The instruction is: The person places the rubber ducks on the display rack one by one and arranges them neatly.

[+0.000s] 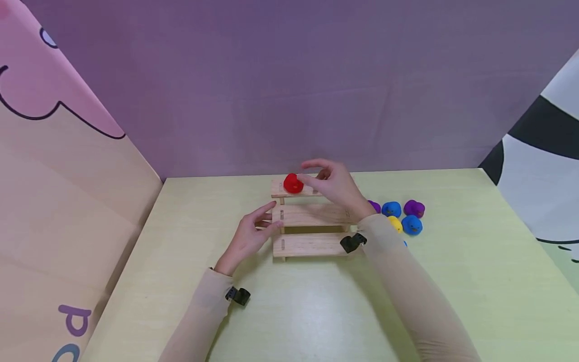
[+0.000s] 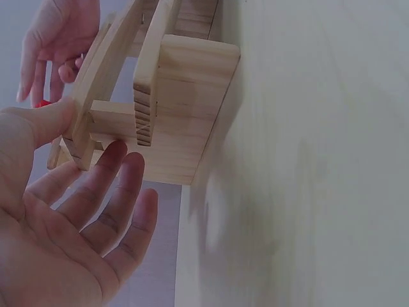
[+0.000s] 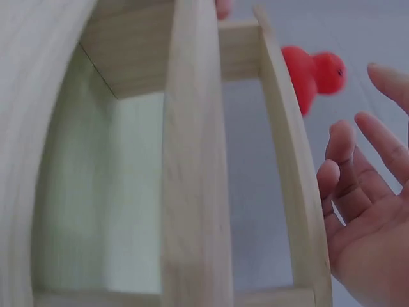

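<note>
A small wooden three-tier rack (image 1: 312, 245) stands on the table. On the left end of its top tier sits a red rubber duck (image 1: 293, 184), seen side-on in the right wrist view, upright on the board. My right hand (image 1: 333, 185) hovers just right of the duck, thumb and fingers spread apart; a gap shows between them and the duck (image 3: 299, 77) in the right wrist view. At the rack's left end, my left hand (image 1: 251, 232) holds the edge of the middle tier, thumb on one face and fingers (image 2: 102, 173) on the other side.
Right of the rack lies a group of rubber ducks: blue ones (image 1: 412, 225), purple ones (image 1: 414, 208) and a yellow one (image 1: 395, 224), partly covered by my right forearm. A purple backdrop (image 1: 289, 90) rises behind the table, with printed panels at both sides.
</note>
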A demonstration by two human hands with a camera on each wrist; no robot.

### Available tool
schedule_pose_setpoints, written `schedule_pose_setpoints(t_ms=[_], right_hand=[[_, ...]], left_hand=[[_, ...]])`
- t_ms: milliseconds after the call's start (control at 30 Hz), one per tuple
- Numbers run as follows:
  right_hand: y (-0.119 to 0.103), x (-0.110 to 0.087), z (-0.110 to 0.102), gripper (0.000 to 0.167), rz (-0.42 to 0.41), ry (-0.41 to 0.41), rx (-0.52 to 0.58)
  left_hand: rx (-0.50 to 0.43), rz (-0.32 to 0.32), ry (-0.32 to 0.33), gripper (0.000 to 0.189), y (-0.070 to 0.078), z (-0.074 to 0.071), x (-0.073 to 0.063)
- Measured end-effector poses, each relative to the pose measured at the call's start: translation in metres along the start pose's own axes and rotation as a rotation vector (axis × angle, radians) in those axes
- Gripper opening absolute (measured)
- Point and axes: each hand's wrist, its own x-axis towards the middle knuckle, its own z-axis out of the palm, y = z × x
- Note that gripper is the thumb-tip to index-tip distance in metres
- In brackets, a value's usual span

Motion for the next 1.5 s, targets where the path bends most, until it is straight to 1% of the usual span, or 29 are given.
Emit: schedule_pose_setpoints(t_ms=[167,267,500,800,933,1067,1200,1333,1500], right_hand=[[0.008,-0.004,-0.016,0.043,-0.021,0.013,-0.002],[0.012,-0.01,-0.026,0.041,-0.029,0.025,-0.014],[0.021,-0.027,-0.045,0.033,-0.007,0.064,-0.033],[0.031,-0.053,-0.065,0.034,-0.014,0.11,-0.102],[0.039,-0.064,-0.075,0.034,0.004,0.122,-0.118],[0.05,-0.078,-0.085,0.036,0.045,0.141,-0.147],[0.061,-0.09,-0.095,0.035,0.05,0.168,-0.175],[0.071,-0.1,-0.104,0.035,0.063,0.199,-0.173],[0.084,-0.114,-0.115,0.038,0.089,0.199,-0.187]], left_hand=[[0.001,-0.001,0.014,0.062,-0.001,0.0,0.0],[-0.005,0.007,0.01,0.062,-0.001,0.0,0.001],[-0.003,0.015,0.009,0.063,-0.002,0.002,0.004],[-0.002,0.005,0.015,0.062,-0.002,0.002,0.003],[-0.003,0.01,0.015,0.062,-0.001,0.003,0.003],[-0.008,0.016,0.008,0.063,-0.002,0.004,0.003],[-0.006,0.008,0.009,0.063,-0.002,0.003,0.002],[0.0,0.008,0.009,0.062,-0.002,0.002,0.002],[-0.005,0.002,0.008,0.062,-0.003,0.001,0.0]])
